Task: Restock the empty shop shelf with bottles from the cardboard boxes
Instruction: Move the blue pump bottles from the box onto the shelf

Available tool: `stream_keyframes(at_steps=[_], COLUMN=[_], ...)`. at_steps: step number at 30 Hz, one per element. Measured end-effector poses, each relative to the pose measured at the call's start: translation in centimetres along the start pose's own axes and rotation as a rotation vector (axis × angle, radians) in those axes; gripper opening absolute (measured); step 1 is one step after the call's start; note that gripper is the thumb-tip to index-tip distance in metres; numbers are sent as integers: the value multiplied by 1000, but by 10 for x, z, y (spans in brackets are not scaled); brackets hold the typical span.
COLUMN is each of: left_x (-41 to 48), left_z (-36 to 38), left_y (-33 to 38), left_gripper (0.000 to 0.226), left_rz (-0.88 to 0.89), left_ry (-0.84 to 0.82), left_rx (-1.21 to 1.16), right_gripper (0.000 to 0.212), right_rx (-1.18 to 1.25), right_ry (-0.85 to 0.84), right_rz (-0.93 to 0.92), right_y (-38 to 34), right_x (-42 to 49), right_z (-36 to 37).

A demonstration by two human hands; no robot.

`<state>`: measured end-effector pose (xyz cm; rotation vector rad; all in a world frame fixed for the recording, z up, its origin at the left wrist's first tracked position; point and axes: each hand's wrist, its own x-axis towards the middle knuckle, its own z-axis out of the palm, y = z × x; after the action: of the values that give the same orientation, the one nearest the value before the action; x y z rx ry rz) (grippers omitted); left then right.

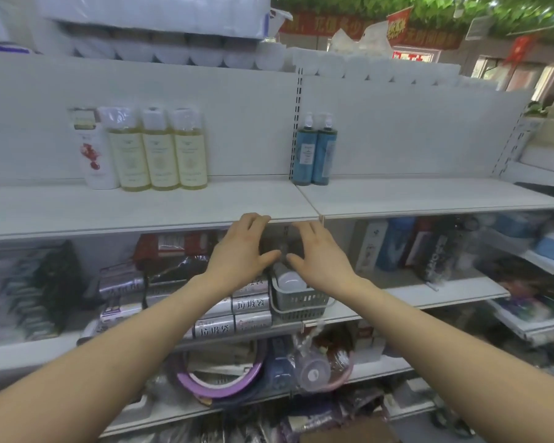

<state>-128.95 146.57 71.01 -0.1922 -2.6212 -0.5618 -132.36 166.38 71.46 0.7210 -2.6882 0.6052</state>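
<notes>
White shelf (141, 209) mostly bare, three pale yellow bottles (159, 155) and one white bottle (95, 155) with red flower print at ten o'clock, two blue pump bottles (307, 151) at one o'clock, labels too blurred to read, left hand (240, 251) and right hand (320, 254) at centre by the shelf's front edge, fingers straight and loosely spread, silver packs (250, 303) at six o'clock reading 垃圾袋

We see a white shelf (429, 195) carrying one white bottle (96, 155) with a red flower print, three pale yellow bottles (160, 155) with cream labels, and two blue bottles (315, 155) (their pump tops black). We also note a grey slotted basket (296, 303) and a purple hoop (224, 383).
</notes>
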Motion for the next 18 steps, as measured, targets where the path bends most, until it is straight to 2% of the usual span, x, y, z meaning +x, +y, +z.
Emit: stream_keyframes(at_steps=[13, 18], left_x=[158, 220], left_z=[9, 37], left_y=[30, 25], left_gripper=[75, 76], left_rz=[22, 18], left_ry=[103, 100], left_rx=[67, 52], right_gripper=[61, 61], right_rx=[-1, 90], right_ry=[122, 141], right_rz=[-25, 39], right_y=[74, 122], right_x=[133, 187], right_z=[-39, -43])
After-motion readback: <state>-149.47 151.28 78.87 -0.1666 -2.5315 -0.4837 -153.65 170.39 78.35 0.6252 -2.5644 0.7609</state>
